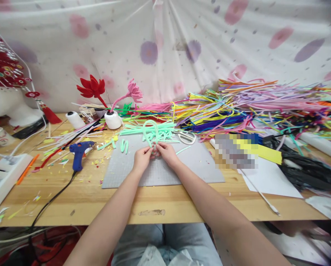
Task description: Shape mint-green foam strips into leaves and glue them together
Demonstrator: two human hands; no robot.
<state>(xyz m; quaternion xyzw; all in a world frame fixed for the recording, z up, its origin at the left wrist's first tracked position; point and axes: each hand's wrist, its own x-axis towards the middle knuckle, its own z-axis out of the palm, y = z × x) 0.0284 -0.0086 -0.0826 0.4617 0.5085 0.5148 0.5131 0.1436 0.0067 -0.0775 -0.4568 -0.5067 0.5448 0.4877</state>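
Note:
Over the grey cutting mat (pixel 121 170), my left hand (pixel 142 158) and my right hand (pixel 167 153) are close together. Between them they pinch the two lower ends of a mint-green pipe cleaner (pixel 150 122), whose middle arches up into a loop. Behind the loop lies a pile of mint-green pipe cleaners (pixel 126 130), some straight and some bent. A zigzag-bent green piece (pixel 124 146) rests left of my hands. Scissors (pixel 187 137) with pale handles lie on the mat's far right part.
A blue glue gun (pixel 78 153) with a black cord lies left of the mat. Behind stand a red flower (pixel 92 88) and a pink flower (pixel 133 91), near a white thread spool (pixel 112 120). Colourful pipe cleaners (pixel 215 111) heap up at back right. White paper (pixel 273 179) and a cable lie right.

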